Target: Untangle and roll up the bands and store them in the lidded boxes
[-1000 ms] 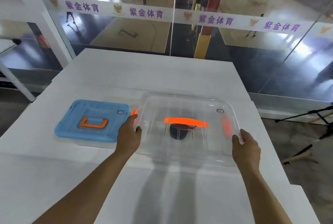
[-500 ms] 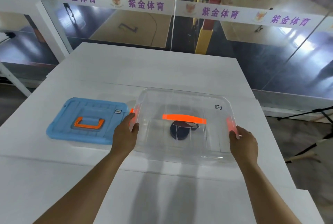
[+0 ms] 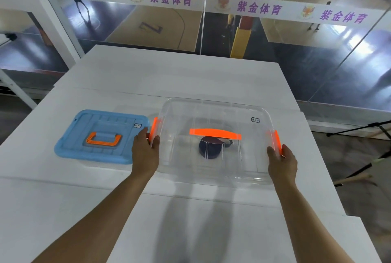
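My left hand (image 3: 145, 152) is on the left side of the clear box (image 3: 213, 169), thumb and fingers curled on the orange left latch (image 3: 153, 129). My right hand (image 3: 282, 162) mirrors it on the right side, fingers gripping the lower end of the orange right latch (image 3: 277, 142). Both forearms come in from the bottom of the view. The clear lid (image 3: 213, 112) sits on the box, with its orange carry handle (image 3: 214, 133) lying flat across the middle. Through the lid I see one dark rolled band (image 3: 209, 150) on the box floor, about centre, just below the handle; a loose bit shows at its right edge, too blurred to tell more. Box stands on the white worktop (image 3: 169, 76), right of centre. Just beside it on the left, next to my left hand, is a second box with a blue lid (image 3: 101, 135) on, orange handle (image 3: 103, 139) folded down into its recess; can't tell what's inside. Small label sticker in the far-right corner of each lid. Beyond the worktop's far edge is a glass wall (image 3: 317, 61) with a white banner strip (image 3: 211, 2) carrying purple characters, and a sports court behind it. A dark stand leg (image 3: 359, 129) sits on the floor at right.
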### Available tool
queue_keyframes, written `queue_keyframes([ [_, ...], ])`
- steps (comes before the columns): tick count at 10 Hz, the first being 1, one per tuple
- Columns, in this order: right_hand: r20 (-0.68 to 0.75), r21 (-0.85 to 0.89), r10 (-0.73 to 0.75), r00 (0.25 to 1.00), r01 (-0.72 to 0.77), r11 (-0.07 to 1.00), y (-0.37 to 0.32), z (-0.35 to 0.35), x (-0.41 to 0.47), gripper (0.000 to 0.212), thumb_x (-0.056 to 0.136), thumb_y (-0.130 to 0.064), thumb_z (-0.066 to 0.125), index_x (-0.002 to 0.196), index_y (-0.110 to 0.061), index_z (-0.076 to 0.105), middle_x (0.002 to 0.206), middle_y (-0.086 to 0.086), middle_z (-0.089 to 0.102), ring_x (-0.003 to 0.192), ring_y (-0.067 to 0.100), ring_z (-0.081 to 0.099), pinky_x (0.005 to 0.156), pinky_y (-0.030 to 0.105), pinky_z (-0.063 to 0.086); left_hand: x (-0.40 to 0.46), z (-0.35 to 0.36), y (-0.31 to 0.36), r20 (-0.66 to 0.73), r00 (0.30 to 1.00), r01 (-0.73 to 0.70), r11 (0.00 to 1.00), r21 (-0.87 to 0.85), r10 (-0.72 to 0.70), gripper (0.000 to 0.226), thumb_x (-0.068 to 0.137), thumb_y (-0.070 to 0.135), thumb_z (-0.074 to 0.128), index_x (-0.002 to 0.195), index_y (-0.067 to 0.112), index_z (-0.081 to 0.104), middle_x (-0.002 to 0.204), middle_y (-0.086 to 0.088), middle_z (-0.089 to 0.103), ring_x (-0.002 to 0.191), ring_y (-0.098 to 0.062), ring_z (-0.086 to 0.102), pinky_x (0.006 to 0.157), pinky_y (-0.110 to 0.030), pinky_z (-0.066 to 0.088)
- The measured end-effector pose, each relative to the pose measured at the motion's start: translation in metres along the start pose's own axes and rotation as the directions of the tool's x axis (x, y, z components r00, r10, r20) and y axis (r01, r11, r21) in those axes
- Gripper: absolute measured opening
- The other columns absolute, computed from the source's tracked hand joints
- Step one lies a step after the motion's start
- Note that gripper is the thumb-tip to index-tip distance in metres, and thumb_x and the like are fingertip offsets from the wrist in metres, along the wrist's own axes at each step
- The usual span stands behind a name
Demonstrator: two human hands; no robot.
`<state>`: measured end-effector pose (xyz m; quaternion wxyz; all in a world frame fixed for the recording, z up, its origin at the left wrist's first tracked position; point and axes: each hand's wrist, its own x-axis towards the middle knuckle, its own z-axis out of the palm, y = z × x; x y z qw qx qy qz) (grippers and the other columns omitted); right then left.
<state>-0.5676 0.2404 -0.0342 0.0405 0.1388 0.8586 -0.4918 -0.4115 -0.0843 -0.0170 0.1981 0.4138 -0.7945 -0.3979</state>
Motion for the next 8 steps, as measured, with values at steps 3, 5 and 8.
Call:
queue_keyframes([
  [3, -0.110, -0.090, -0.158, 0.981, 0.149, 0.985, -0.009, 0.001, -0.011, 0.035, 0.105, -0.025, 0.060, 0.135, -0.008, 0.064, 0.124, 0.013, 0.061, 0.109, 0.032, 0.063, 0.093, 0.035, 0.046, -0.004, 0.001, 0.004, -0.063, 0.963, -0.239, 0.936, 0.259, 0.263, 0.016, 0.097, 0.007, 0.063, 0.109, 0.000, 0.070, 0.105, -0.018, 0.068, 0.095, -0.032, 0.066, 0.081, -0.032, 0.051],
  [5, -0.060, -0.293, -0.230, 0.971, 0.203, 0.934, -0.017, -0.002, -0.013, 0.035, 0.105, -0.021, 0.055, 0.135, -0.004, 0.061, 0.122, 0.019, 0.060, 0.101, 0.040, 0.064, 0.086, 0.041, 0.050, 0.001, -0.007, 0.014, 0.052, 0.964, -0.266, 0.920, 0.288, 0.262, 0.025, 0.098, 0.005, 0.060, 0.121, 0.001, 0.068, 0.120, -0.016, 0.065, 0.104, -0.031, 0.066, 0.090, -0.033, 0.052],
  [8, 0.064, -0.294, -0.548, 0.834, 0.541, 0.788, -0.067, -0.016, -0.056, 0.050, 0.098, -0.012, 0.063, 0.147, -0.015, 0.054, 0.146, 0.010, 0.056, 0.128, 0.035, 0.054, 0.108, 0.047, 0.044, -0.015, -0.044, 0.057, 0.189, 0.849, -0.525, 0.755, 0.393, 0.493, 0.036, 0.093, 0.022, 0.065, 0.128, 0.015, 0.066, 0.147, -0.007, 0.055, 0.127, -0.034, 0.057, 0.104, -0.049, 0.045],
])
